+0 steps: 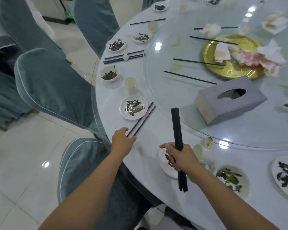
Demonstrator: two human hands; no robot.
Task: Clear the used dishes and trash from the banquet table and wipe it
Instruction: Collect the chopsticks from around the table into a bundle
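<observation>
Right hand (181, 157) gripping chopstick bundle (177, 128), left hand (122, 141) relaxed, touching chopstick pair (140, 119)

Chairs in teal fabric covers with pale piping ring the table: one (53, 83) at left close to the rim, one (78, 165) at the near edge, one (95, 22) further back. More covered chairs (8, 52) sit well apart at far left. Glossy white tile floor (23, 163) with light reflections. White cabinet (48, 7) with a dark base at top left
</observation>
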